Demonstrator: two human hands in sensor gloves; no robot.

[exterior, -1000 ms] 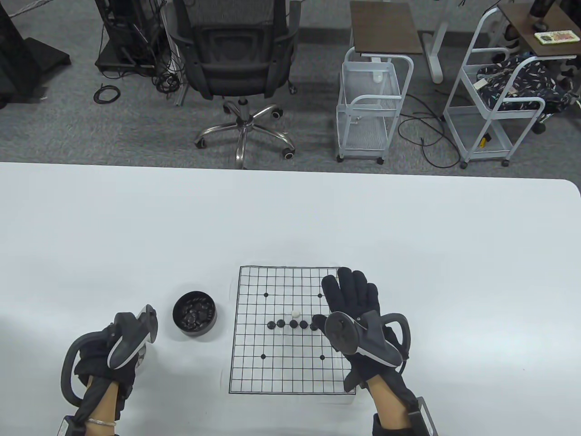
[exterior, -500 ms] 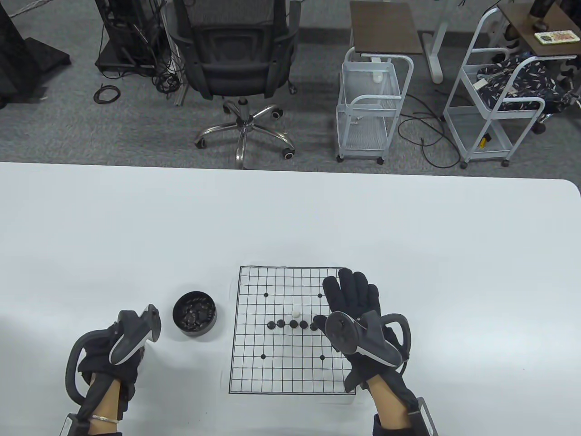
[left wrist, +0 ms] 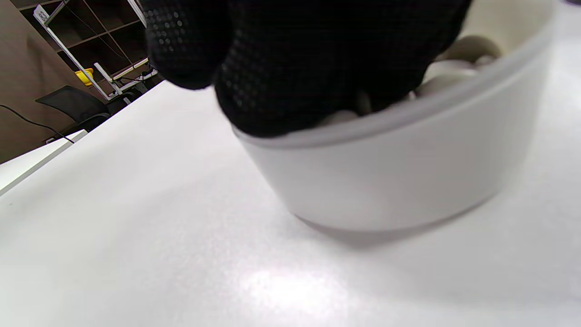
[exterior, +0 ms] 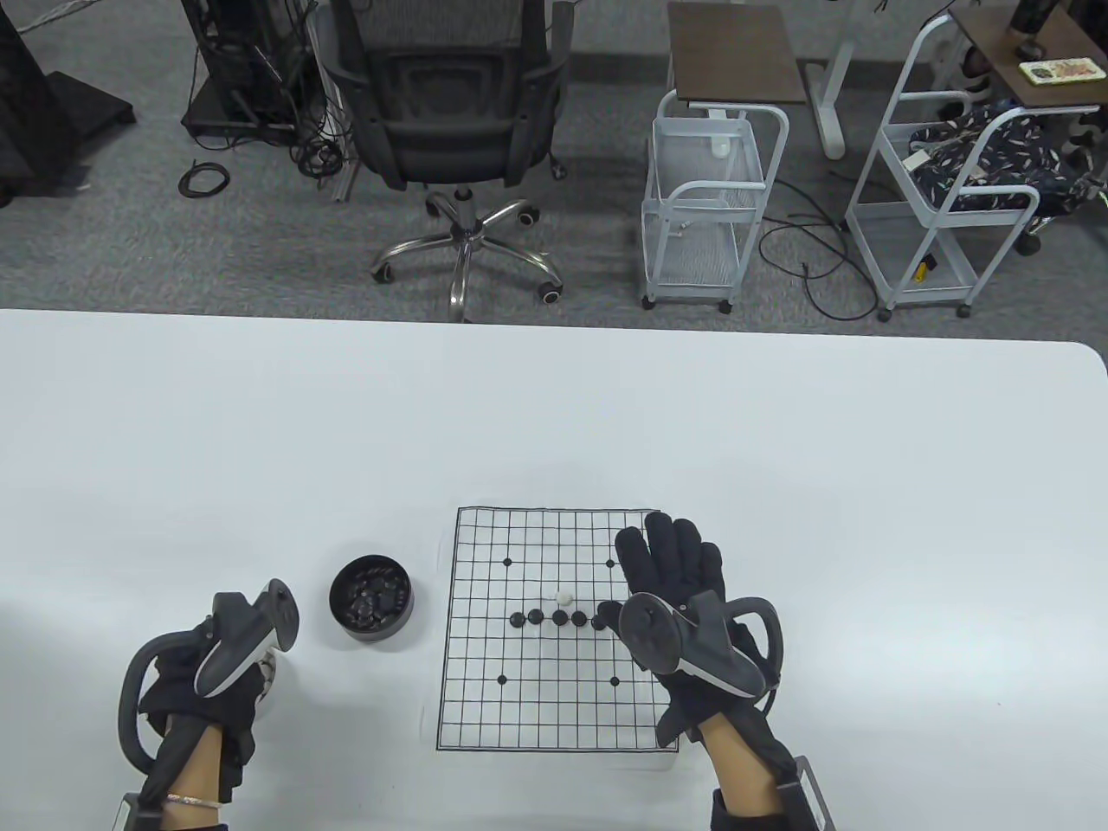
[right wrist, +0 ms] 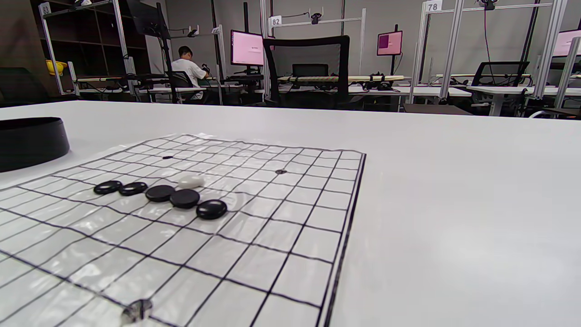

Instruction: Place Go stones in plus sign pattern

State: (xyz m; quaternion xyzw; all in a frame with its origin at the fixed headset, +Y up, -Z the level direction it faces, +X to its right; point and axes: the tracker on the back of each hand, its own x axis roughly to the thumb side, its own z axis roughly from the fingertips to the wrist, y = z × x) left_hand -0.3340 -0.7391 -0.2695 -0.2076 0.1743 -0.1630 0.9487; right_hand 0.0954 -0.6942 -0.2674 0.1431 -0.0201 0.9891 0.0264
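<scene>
Table view: at the lower left of the frame the left hand (exterior: 203, 692) is seen reaching down, and in the left wrist view its fingers (left wrist: 290, 68) are dipped into a white bowl (left wrist: 390, 172) of white stones; whether one is gripped cannot be told. At the lower right, the right hand (exterior: 679, 606) is laid flat, fingers spread, on the grid board (exterior: 485, 692). Five black stones (exterior: 558, 618) are lined up mid-board, one white stone (exterior: 564, 596) just above them. A black bowl (exterior: 372, 597) is set left of the board on the worktop (exterior: 260, 433).

black stones (right wrist: 160, 193), white stone (right wrist: 191, 181), black-gridded board (exterior: 485, 692), white bowl (left wrist: 395, 177)
</scene>
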